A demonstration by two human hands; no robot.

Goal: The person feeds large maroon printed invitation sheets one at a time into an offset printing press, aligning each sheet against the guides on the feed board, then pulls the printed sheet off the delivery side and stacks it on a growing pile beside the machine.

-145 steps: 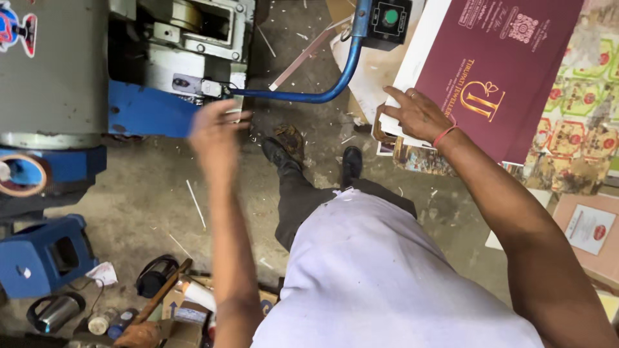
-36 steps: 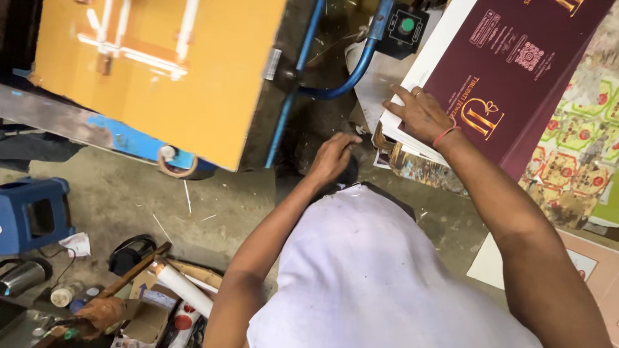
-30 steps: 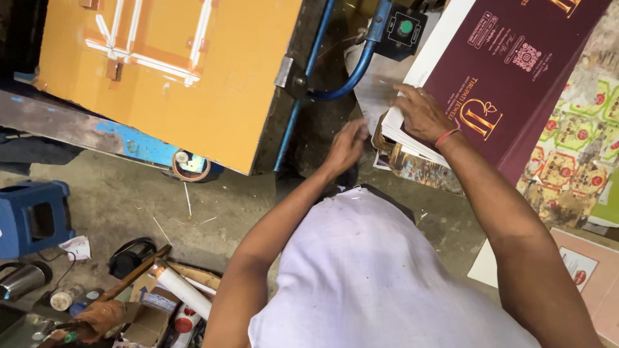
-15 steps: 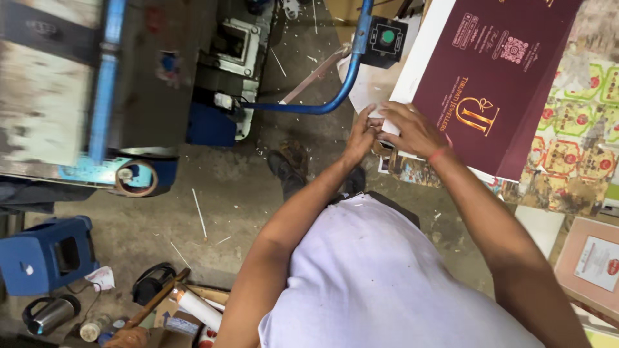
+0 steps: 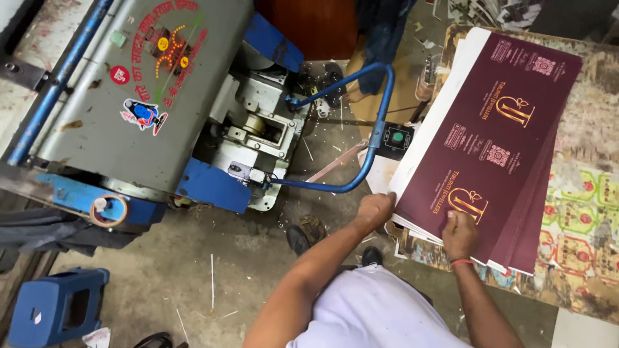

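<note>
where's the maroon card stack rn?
Head view, right side: the maroon card stack lies on the paper-covered table, right of the blue bar. The left hand grips its near-left corner; the right hand rests flat on its near edge.

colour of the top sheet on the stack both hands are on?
Maroon with gold print and a white edge: top sheet, head view, under left hand and right hand.

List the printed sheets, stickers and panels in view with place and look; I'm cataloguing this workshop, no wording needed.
Maroon printed sheets: stacked on the table at right, gold emblems, under both hands.
Round stickers: red and yellow, on the grey machine cover.
Control box: black, green button, on the blue guard bar.
</note>
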